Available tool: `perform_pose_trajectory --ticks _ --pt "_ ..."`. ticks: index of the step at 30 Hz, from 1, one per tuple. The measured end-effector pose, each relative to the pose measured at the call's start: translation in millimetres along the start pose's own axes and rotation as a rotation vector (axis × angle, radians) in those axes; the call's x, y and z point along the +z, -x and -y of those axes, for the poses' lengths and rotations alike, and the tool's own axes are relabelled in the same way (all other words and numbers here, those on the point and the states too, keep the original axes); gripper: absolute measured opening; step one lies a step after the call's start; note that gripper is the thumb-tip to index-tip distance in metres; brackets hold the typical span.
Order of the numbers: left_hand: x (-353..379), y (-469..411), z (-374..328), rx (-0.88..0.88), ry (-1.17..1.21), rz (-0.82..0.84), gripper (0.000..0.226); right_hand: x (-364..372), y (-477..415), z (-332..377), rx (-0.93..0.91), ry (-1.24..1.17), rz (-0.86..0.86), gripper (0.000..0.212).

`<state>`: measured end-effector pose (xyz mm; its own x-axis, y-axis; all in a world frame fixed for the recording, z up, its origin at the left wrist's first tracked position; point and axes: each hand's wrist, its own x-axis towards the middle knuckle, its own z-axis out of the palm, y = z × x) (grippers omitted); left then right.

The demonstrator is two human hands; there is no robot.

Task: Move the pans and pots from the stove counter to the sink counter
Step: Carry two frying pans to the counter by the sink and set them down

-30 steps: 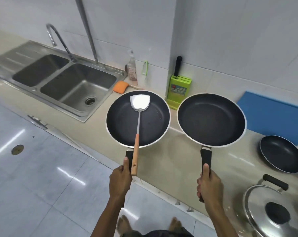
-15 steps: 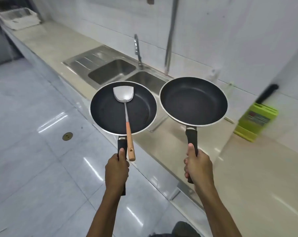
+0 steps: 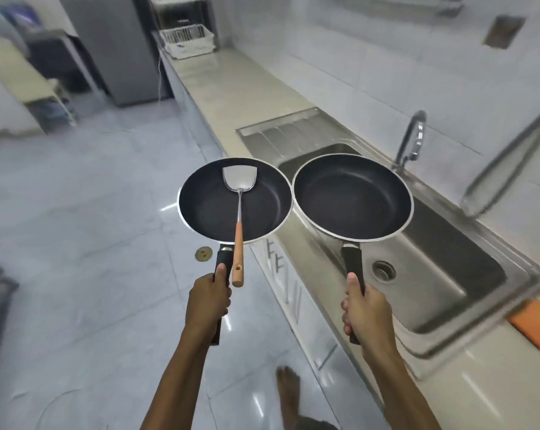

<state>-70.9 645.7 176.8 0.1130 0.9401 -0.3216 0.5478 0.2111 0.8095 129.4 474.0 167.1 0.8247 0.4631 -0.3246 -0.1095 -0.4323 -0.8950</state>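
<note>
My left hand [image 3: 209, 297] grips the black handle of a black frying pan [image 3: 206, 206] held level over the floor. A metal spatula [image 3: 239, 180] with a wooden handle lies in that pan, its handle sticking out past the rim beside my thumb. My right hand [image 3: 365, 308] grips the handle of a second black frying pan [image 3: 352, 197], held over the steel double sink [image 3: 448, 262]. The two pan rims nearly touch. The beige sink counter [image 3: 231, 88] stretches away beyond the sink's drainboard.
A curved tap [image 3: 412, 135] rises behind the sink. An orange sponge [image 3: 533, 324] lies on the counter at the right edge. A white dish rack [image 3: 188, 40] stands at the counter's far end, next to a grey fridge [image 3: 113, 48]. My bare foot [image 3: 288, 389] is on the tiled floor.
The view has swung left along the counter: the stove side, knife block and other pots have left view. Both pans, still held, now sit beside and over the sink.
</note>
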Motion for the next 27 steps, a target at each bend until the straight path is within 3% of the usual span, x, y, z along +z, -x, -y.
perform_pose_trajectory --ticks 12,27 --pt "-68.3 -287.6 -103.4 -0.014 -0.024 -0.093 0.057 196.2 -209.0 153.4 -0.015 0.036 0.097 0.051" --pt "-91.1 -701.6 -231.3 0.081 -0.095 0.01 0.057 466.1 -452.9 321.9 0.015 -0.01 -0.054 0.052"
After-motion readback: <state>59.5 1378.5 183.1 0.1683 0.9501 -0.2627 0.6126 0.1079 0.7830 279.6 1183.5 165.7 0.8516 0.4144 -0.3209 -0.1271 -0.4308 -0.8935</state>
